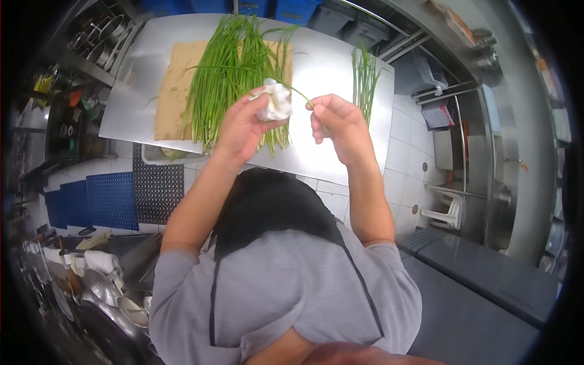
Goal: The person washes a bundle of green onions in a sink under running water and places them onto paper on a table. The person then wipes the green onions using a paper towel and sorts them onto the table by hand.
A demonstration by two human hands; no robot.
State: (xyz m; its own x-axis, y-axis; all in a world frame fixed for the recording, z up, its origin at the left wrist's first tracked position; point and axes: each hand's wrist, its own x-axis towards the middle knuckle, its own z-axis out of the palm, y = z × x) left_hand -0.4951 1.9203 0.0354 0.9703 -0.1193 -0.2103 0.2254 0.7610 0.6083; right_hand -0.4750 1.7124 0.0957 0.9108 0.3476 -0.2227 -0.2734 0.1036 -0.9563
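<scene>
My left hand is closed around a crumpled white paper towel or cloth, above the near edge of a large pile of garlic chives. To its right, my right hand pinches the end of a single chive stalk between thumb and fingers. The stalk stretches left past the white wad, over the pile. Under the pile lies a brown cardboard sheet with damp spots. A smaller bunch of chives lies apart at the right side of the steel table.
A light plastic basket sits below the table's near left edge. Blue bins and grey bins line the far side. Shelves with pans stand at left. Blue perforated mats lie on the tiled floor. A white stool is at right.
</scene>
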